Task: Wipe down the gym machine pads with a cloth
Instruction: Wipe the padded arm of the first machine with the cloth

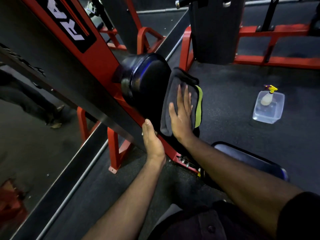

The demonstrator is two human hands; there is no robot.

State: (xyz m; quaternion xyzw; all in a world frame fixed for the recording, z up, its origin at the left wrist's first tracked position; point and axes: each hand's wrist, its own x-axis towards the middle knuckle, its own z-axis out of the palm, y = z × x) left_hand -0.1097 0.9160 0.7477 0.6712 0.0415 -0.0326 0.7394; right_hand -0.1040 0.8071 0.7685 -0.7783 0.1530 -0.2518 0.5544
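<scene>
Two hands on the pad (147, 84), cloth (181, 101) under one.
Your right hand (181, 116), fingers straight and slightly spread, only presses; the cloth could slide off rightward. Left hand (153, 141) steadies the near edge.

Glossy black padded back pad (147, 84) bolted to slanted red machine frame, upright and tilted, folded grey cloth (174, 94) with lime-green edge spread flat against its lower front face, second black pad (245, 158) lower right, partly hidden.
</scene>
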